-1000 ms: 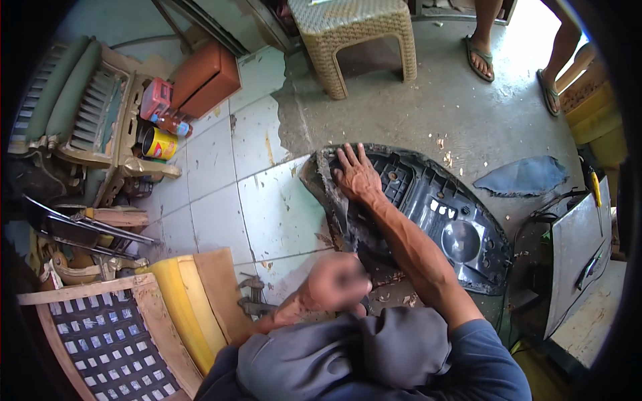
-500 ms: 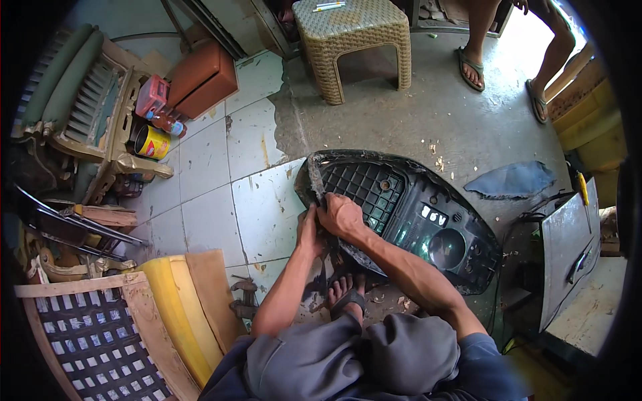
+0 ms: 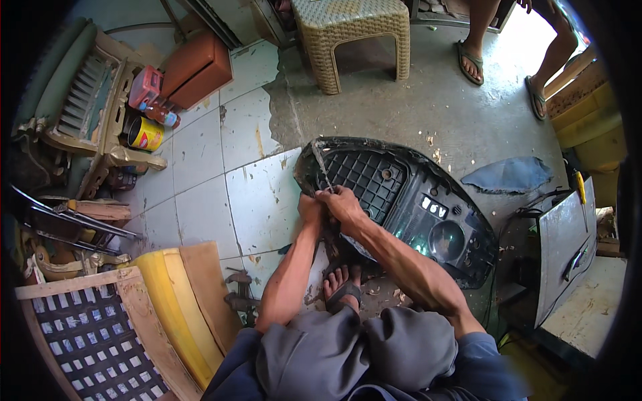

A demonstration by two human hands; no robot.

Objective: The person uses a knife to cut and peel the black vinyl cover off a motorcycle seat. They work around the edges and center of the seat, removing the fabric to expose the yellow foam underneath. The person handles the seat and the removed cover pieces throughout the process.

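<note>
A black plastic seat base [image 3: 448,214] lies upside down on the floor in front of me, its ribbed underside showing and a ragged, greyish strip of covering [image 3: 322,165] running along its left end. My left hand [image 3: 309,208] is closed at that left edge, low beside the strip. Just right of it, my right hand [image 3: 341,206] pinches the lower part of the strip with curled fingers. Both forearms reach in from the lower edge, past my knees, with my sandalled foot between them below the base.
A woven-pattern stool [image 3: 351,20] stands ahead; another person's sandalled feet [image 3: 471,67] are at upper right. A torn blue sheet [image 3: 505,177] and a metal machine [image 3: 562,247] lie right. Left are chair frames [image 3: 80,100], a red-brown box [image 3: 194,67], yellow foam [image 3: 174,301] and a clamp tool [image 3: 239,294].
My right hand moved from flat on the base's top end down to grip the strip. My left hand, blurred low down earlier, came up to the left edge beside it.
</note>
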